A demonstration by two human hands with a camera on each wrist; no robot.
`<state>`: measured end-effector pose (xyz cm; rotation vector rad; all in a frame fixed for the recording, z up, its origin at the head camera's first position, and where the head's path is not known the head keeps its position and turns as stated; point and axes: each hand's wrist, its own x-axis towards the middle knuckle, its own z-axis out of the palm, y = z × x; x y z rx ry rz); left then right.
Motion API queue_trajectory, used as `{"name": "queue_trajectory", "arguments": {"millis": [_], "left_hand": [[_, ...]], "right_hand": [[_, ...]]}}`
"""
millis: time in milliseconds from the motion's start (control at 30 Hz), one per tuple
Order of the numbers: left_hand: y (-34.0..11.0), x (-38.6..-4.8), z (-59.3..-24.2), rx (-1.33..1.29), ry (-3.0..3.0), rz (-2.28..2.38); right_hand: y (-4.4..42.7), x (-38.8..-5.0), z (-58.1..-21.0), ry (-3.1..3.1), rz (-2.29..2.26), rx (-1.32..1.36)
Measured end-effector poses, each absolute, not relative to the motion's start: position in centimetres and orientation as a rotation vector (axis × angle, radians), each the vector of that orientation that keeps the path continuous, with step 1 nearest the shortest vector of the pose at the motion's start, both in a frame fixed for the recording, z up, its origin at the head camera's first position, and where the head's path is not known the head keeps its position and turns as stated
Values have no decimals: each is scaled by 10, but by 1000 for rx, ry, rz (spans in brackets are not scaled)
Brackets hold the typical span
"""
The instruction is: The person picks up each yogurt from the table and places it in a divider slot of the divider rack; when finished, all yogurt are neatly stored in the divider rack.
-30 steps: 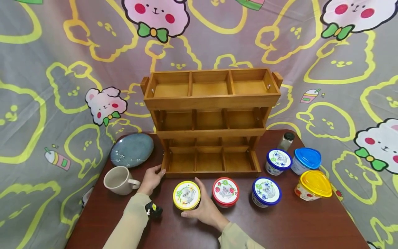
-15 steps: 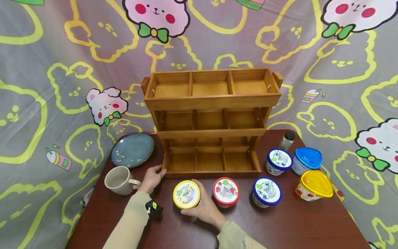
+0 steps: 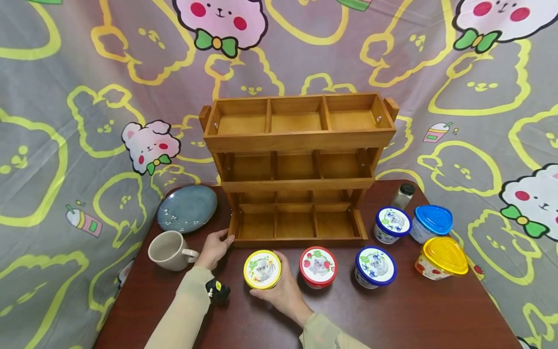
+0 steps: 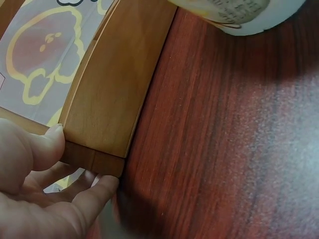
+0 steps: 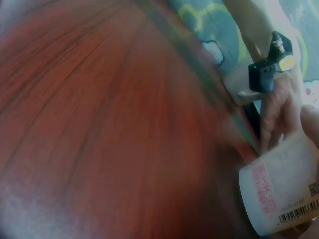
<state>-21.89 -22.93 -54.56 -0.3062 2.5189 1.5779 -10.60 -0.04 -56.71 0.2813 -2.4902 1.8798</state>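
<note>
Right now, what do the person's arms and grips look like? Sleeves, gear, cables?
The left sleeve and right sleeve are pale khaki, reaching about to the wrists. A small black device with a yellow patch sits at the left cuff; none shows on the right. No cables visible. The left grip and right grip are bare hands, ungloved.

This is a curtained-off corner, of a home or studio I cannot tell, with cartoon-print cloth [image 3: 314, 58] hanging round a wood-grain bench [image 3: 392, 315] bearing a wooden rack [image 3: 301, 141], mug [image 3: 167, 252], plate [image 3: 192, 206] and lidded tubs [image 3: 262, 269].
</note>
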Motion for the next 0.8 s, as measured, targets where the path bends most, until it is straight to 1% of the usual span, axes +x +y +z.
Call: {"name": "queue_trajectory", "arguments": {"millis": [233,533,800], "left_hand": [[-229,-221,-545,-314,2521,1588],[-228,-223,-547,-298,2520,1639],[-228,-223,-550,-323,2516,1637]], "right_hand": [[-5,-116,-548,-2432,1859,241],[-11,-148,-516,-2333,1878,205],[-31,-176,-501,-2258,1913,137]]}}
